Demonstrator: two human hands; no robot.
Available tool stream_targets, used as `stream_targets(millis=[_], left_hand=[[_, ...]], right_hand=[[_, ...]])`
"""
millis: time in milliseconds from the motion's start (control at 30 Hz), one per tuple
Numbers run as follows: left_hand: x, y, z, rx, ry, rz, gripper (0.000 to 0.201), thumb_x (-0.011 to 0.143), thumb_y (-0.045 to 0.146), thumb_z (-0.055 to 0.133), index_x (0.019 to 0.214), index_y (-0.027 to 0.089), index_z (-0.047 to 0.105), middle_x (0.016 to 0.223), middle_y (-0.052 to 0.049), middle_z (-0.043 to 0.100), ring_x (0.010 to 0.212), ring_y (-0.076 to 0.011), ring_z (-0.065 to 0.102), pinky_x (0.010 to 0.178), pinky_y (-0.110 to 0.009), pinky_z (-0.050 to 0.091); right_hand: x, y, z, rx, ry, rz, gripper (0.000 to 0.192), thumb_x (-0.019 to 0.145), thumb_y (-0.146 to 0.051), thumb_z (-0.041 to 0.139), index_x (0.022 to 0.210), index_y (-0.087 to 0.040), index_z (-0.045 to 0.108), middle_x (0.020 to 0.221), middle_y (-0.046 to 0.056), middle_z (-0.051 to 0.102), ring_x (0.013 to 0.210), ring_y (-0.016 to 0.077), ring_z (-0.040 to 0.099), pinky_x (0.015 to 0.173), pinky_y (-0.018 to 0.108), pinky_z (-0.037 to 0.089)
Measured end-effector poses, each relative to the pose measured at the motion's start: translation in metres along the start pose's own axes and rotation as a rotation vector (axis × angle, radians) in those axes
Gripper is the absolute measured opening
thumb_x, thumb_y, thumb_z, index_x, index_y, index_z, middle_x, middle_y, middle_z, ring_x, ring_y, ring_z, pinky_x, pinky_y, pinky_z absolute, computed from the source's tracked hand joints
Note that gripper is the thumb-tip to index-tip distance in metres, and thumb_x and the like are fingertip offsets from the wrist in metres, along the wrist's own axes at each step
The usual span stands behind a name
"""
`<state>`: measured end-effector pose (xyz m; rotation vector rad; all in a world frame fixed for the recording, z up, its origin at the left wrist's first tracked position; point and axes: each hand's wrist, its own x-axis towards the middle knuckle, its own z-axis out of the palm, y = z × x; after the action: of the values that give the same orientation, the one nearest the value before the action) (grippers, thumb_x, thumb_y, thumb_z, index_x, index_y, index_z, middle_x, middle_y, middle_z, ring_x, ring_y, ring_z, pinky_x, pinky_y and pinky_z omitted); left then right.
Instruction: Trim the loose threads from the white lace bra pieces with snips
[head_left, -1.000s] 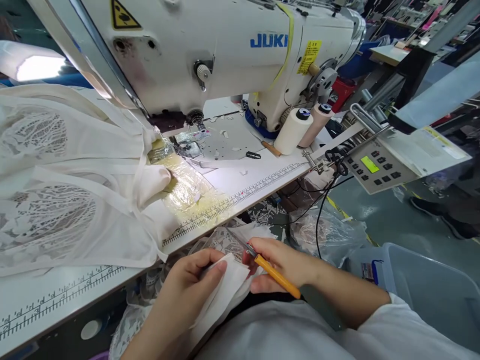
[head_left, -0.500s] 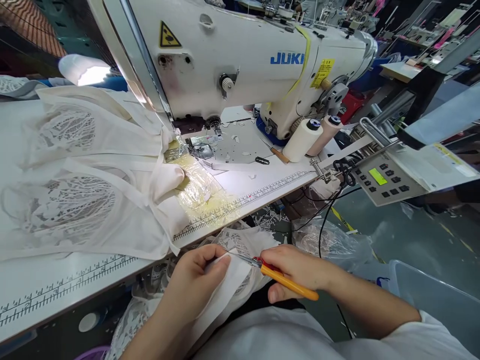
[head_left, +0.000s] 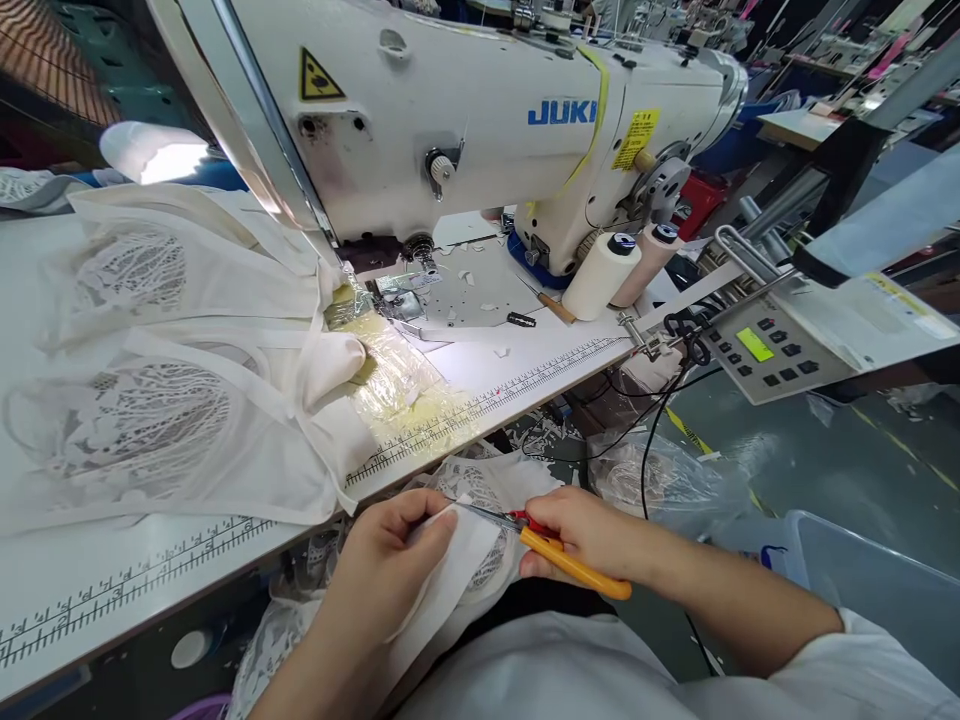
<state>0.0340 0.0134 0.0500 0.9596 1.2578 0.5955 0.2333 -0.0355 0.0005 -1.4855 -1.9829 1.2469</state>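
Observation:
My left hand [head_left: 405, 550] pinches the edge of a white fabric piece [head_left: 439, 595] between thumb and fingers, over my lap. Lace shows on the garment below it. My right hand [head_left: 574, 535] grips scissors [head_left: 577, 568] with orange and red handles. Their blades point left and lie at the fabric's upper edge, close to my left thumb. Whether the blade tips are apart cannot be made out. Left of the sewing machine [head_left: 480, 110], white lace bras [head_left: 187, 420] are spread on the table.
Two thread cones [head_left: 602, 275] stand by the machine's base, near a wooden-handled tool [head_left: 555, 305] and a black blade [head_left: 521, 320]. A control panel [head_left: 765, 345] juts out at right. Rulers line the table's front edge [head_left: 525, 390]. A clear plastic bin [head_left: 862, 570] sits lower right.
The camera view has shifted slightly. The right hand's fingers have closed a little around the scissors' handles, and the handles sit nearer together. My left hand keeps its pinch on the fabric.

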Motion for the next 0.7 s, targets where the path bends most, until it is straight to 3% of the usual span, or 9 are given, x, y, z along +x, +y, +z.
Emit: stream_targets(millis=[133, 233, 333, 433, 500, 567, 700], left_hand=[[0.000, 0.000, 0.000, 0.039, 0.012, 0.057, 0.016, 0.061, 0.031, 0.066, 0.054, 0.016, 0.062, 0.051, 0.002, 0.053, 0.049, -0.0106, 0.045, 0.050, -0.021, 0.037], [0.000, -0.002, 0.000, 0.050, -0.008, 0.043, 0.018, 0.063, 0.032, 0.067, 0.056, 0.016, 0.062, 0.052, 0.003, 0.054, 0.050, -0.0104, 0.045, 0.049, -0.020, 0.037], [0.003, -0.006, -0.002, 0.068, -0.028, 0.052, 0.018, 0.065, 0.033, 0.067, 0.060, 0.016, 0.062, 0.054, 0.003, 0.055, 0.051, -0.0109, 0.046, 0.049, -0.020, 0.037], [0.009, -0.013, -0.006, 0.196, -0.060, 0.170, 0.017, 0.071, 0.030, 0.061, 0.061, 0.017, 0.063, 0.057, 0.001, 0.058, 0.057, -0.0140, 0.052, 0.053, -0.022, 0.040], [0.012, -0.019, -0.009, 0.349, -0.055, 0.295, 0.016, 0.075, 0.027, 0.056, 0.067, 0.017, 0.065, 0.064, -0.001, 0.064, 0.063, -0.0170, 0.058, 0.058, -0.024, 0.044], [0.012, -0.027, -0.011, 0.576, 0.020, 0.513, 0.018, 0.080, 0.026, 0.053, 0.087, 0.015, 0.066, 0.084, -0.007, 0.068, 0.078, -0.0215, 0.063, 0.070, -0.029, 0.049], [-0.002, -0.047, -0.010, 1.117, 0.152, 1.086, 0.056, 0.081, 0.028, 0.057, 0.129, 0.003, 0.040, 0.128, -0.024, 0.051, 0.120, -0.0340, 0.045, 0.097, -0.047, 0.039]], right_hand=[[0.001, 0.003, 0.000, 0.058, 0.154, -0.027, 0.047, 0.074, -0.056, 0.055, 0.054, -0.022, 0.028, 0.049, -0.006, 0.027, 0.045, 0.0093, 0.023, 0.041, 0.024, 0.019], [0.002, -0.007, -0.004, 0.132, 0.266, -0.069, 0.038, 0.074, -0.054, 0.057, 0.063, -0.022, 0.039, 0.057, -0.004, 0.041, 0.050, 0.0115, 0.035, 0.047, 0.024, 0.030], [0.008, -0.020, 0.000, 0.217, 0.363, -0.171, 0.027, 0.072, -0.043, 0.062, 0.079, -0.020, 0.050, 0.070, 0.001, 0.052, 0.061, 0.0154, 0.047, 0.056, 0.027, 0.039], [0.017, -0.029, 0.011, 0.166, 0.444, -0.231, 0.014, 0.072, -0.029, 0.058, 0.072, -0.021, 0.046, 0.064, -0.002, 0.047, 0.056, 0.0131, 0.043, 0.051, 0.024, 0.036], [0.022, -0.031, 0.016, 0.111, 0.457, -0.270, 0.016, 0.072, -0.023, 0.055, 0.066, -0.022, 0.040, 0.060, -0.004, 0.043, 0.052, 0.0118, 0.039, 0.049, 0.023, 0.034], [0.024, -0.030, 0.015, 0.090, 0.452, -0.279, 0.019, 0.072, -0.021, 0.054, 0.064, -0.022, 0.037, 0.058, -0.004, 0.042, 0.051, 0.0116, 0.038, 0.048, 0.023, 0.034], [0.014, -0.027, -0.002, 0.284, 0.538, -0.126, 0.011, 0.074, -0.022, 0.058, 0.074, -0.021, 0.047, 0.067, -0.002, 0.050, 0.056, 0.0128, 0.047, 0.051, 0.024, 0.040]])
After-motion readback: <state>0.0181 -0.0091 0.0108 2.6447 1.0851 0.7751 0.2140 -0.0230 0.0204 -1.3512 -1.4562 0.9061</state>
